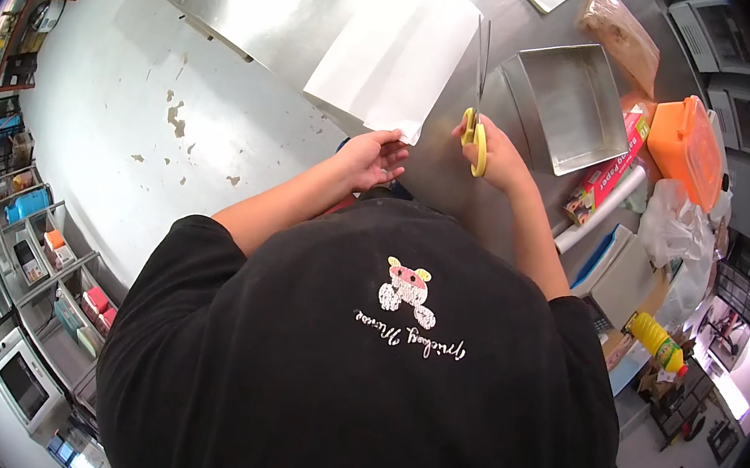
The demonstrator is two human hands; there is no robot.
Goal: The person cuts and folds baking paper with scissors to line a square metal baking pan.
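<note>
My left hand [376, 159] pinches the near edge of a white sheet of paper [399, 61], which lies over the metal table and sticks out a little past its front edge. In my right hand [499, 156] is a pair of scissors [475, 139] with yellow handles. Their blades point away from me, slightly apart, to the right of the paper and not touching it. A square metal baking pan [551, 111] stands on the table just beyond my right hand.
Right of the pan lie a red baking paper box [601, 181], a white roll [602, 209], an orange container [685, 149] and a plastic bag [675, 224]. A clear-wrapped brown package [621, 38] sits farther back. The steel table [275, 15] has its edge at left.
</note>
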